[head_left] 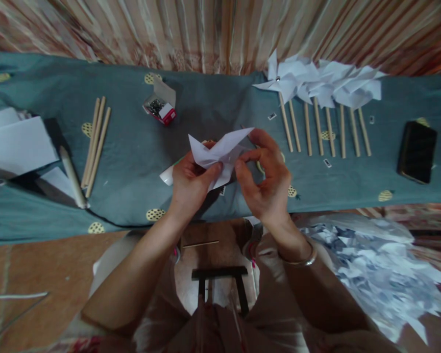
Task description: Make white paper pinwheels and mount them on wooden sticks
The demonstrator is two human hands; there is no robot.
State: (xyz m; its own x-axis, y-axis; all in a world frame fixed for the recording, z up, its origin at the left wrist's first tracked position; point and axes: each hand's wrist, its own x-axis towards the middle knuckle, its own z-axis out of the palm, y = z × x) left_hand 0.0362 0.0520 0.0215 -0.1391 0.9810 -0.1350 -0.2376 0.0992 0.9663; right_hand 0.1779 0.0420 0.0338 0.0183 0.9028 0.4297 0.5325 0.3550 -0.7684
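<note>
A partly folded white paper pinwheel [224,149] is in the middle, above the cloth. My left hand [193,181] grips it from the left, thumb pressed on its front near the centre. At its right edge is my right hand [266,176], with thumb and index finger pinched together. Whatever lies between those fingertips is too small or hidden to make out. Beneath the left hand, a white cylinder end [166,176] sticks out, the rest covered. Up and left of the hands stands an open small red-and-white box [165,113] of small metal pieces.
Finished paper pinwheels [290,81] on wooden sticks lie in a row at the back right. A black phone [417,152] rests at far right. Loose sticks [95,147] and paper sheets [18,142] lie left. A plastic bag [375,274] of white paper pieces stands below right.
</note>
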